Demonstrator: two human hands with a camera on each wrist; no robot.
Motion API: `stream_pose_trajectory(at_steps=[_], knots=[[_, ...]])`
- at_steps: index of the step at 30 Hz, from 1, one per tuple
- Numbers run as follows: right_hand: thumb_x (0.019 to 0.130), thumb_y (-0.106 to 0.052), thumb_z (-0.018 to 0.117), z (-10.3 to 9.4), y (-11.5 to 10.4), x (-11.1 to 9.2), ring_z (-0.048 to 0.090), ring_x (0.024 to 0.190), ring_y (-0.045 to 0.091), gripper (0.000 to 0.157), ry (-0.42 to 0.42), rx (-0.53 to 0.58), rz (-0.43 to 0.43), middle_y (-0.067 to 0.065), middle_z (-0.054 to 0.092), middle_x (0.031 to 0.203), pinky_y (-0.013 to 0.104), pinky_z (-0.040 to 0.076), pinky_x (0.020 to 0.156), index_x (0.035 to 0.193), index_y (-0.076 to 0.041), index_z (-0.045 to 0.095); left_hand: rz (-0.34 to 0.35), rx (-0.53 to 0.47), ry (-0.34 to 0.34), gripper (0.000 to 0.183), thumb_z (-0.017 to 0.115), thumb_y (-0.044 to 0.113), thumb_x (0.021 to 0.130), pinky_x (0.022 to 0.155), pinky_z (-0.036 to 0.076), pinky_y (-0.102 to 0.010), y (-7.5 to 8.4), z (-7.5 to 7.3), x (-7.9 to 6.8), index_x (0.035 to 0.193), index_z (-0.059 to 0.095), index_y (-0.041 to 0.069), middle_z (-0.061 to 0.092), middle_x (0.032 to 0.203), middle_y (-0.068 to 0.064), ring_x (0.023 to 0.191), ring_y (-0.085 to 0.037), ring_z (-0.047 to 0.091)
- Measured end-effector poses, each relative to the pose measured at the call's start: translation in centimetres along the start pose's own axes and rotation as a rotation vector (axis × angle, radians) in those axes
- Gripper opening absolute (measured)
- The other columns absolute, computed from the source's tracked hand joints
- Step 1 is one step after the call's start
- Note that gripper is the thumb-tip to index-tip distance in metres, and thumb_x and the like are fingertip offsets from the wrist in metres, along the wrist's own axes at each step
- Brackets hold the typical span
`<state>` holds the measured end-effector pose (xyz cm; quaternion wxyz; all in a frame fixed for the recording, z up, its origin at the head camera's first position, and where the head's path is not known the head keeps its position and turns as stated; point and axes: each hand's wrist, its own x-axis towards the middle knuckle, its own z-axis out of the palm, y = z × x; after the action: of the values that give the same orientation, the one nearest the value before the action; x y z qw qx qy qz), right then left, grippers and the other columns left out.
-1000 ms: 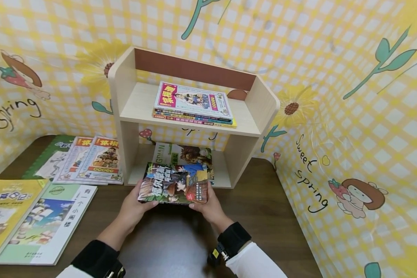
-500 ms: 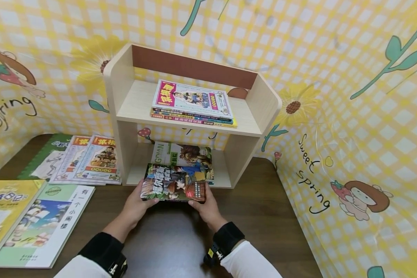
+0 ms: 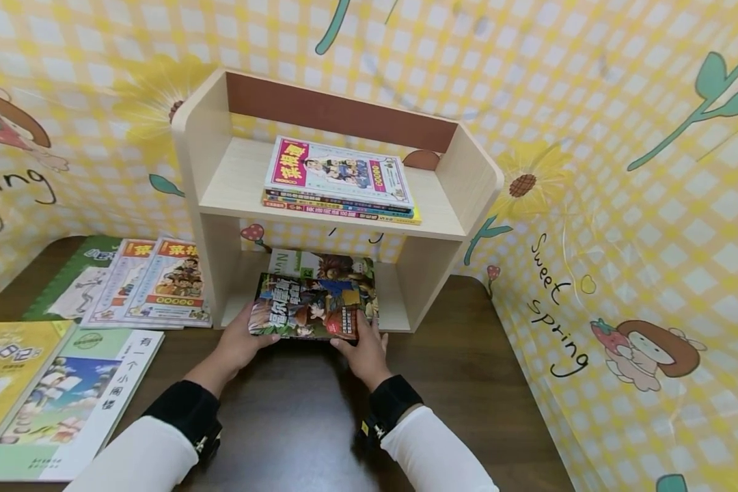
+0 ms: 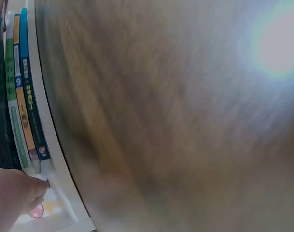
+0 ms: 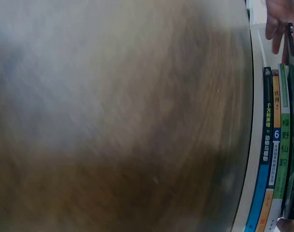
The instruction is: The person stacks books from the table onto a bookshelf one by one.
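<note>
You gripped dark comic at both ends, left hand and right hand, over pile at front edge of lower shelf. Seemingly shelving step; next move likely called for sliding back, squaring, releasing.

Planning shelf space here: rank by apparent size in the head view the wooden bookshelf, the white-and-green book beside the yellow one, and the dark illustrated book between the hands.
1. Wooden bookshelf
2. White-and-green book
3. Dark illustrated book
</note>
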<state>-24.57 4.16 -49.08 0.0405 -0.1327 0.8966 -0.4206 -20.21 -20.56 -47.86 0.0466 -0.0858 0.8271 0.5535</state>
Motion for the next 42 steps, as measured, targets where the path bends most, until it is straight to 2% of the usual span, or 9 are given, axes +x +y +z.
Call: stream_pose_trajectory(at_steps=[5,11,17,21,24,32,37,42], knots=[[0.09,-0.035,0.067,-0.6,-0.4,1.3,0.009,0.147,0.036,0.078,0.006,-0.129,-0.013,0.015,0.031,0.155,0.066,0.003,0.112,0.151,-0.005,0.029,0.047,0.037,-0.005,0.096,0.069,0.013,0.09,0.112,0.015,-0.062,0.4,-0.5,1.5,0.152,-0.003,-0.004,0.003,0.156,-0.031,0.141,-0.049,0.006],[0.088,-0.041,0.067,-0.2,-0.2,2.5,0.016,0.146,0.036,0.078,0.018,-0.253,0.0,0.015,0.035,0.153,0.064,0.009,0.113,0.149,-0.004,0.034,0.047,0.123,-0.016,0.096,0.069,0.017,0.091,0.111,0.019,-0.062,0.3,-0.8,2.5,0.151,-0.003,-0.007,0.005,0.154,-0.035,0.139,-0.052,0.01],[0.087,-0.044,0.066,0.5,-0.2,3.3,0.02,0.145,0.034,0.078,0.041,-0.348,-0.005,0.014,0.038,0.151,0.064,0.016,0.112,0.148,-0.003,0.037,0.048,0.168,-0.02,0.098,0.07,0.018,0.09,0.109,0.023,-0.062,0.1,-1.0,3.2,0.151,-0.003,-0.006,0.008,0.153,-0.036,0.138,-0.053,0.013],[0.088,-0.043,0.066,0.6,-0.4,3.7,0.018,0.145,0.034,0.078,0.033,-0.337,0.002,0.014,0.037,0.152,0.063,0.015,0.112,0.148,-0.003,0.036,0.037,0.174,-0.027,0.097,0.068,0.017,0.091,0.108,0.024,-0.062,0.3,-1.1,3.7,0.15,-0.004,-0.008,0.01,0.152,-0.037,0.137,-0.053,0.015],[0.088,-0.042,0.065,0.5,-0.5,4.1,0.016,0.146,0.034,0.078,0.028,-0.323,0.005,0.014,0.036,0.153,0.063,0.015,0.112,0.148,-0.002,0.035,0.048,0.163,-0.028,0.094,0.066,0.014,0.092,0.109,0.025,-0.06,0.6,-1.0,4.1,0.149,-0.005,-0.011,0.018,0.15,-0.036,0.136,-0.052,0.021],[0.09,-0.041,0.064,0.3,-0.3,5.1,0.018,0.145,0.034,0.077,0.015,-0.315,0.024,0.014,0.034,0.154,0.061,0.017,0.113,0.149,-0.003,0.032,0.115,0.159,-0.038,0.09,0.063,0.01,0.093,0.108,0.028,-0.059,0.9,-1.0,4.9,0.147,-0.005,-0.015,0.034,0.144,-0.035,0.133,-0.05,0.031],[0.091,-0.041,0.063,0.0,-0.5,5.4,0.018,0.145,0.034,0.077,0.01,-0.305,0.056,0.015,0.033,0.154,0.06,0.018,0.113,0.15,-0.003,0.031,0.162,0.163,-0.053,0.087,0.062,0.008,0.094,0.107,0.032,-0.058,0.8,-0.8,5.5,0.148,-0.003,-0.014,0.034,0.145,-0.035,0.131,-0.048,0.036],[0.092,-0.042,0.062,-0.2,-0.8,5.7,0.016,0.146,0.032,0.078,-0.011,-0.31,0.082,0.013,0.031,0.155,0.06,0.018,0.113,0.151,-0.004,0.029,0.161,0.194,-0.06,0.087,0.06,0.01,0.096,0.108,0.03,-0.058,0.8,-0.6,5.8,0.147,-0.005,-0.014,0.031,0.145,-0.036,0.133,-0.048,0.033]])
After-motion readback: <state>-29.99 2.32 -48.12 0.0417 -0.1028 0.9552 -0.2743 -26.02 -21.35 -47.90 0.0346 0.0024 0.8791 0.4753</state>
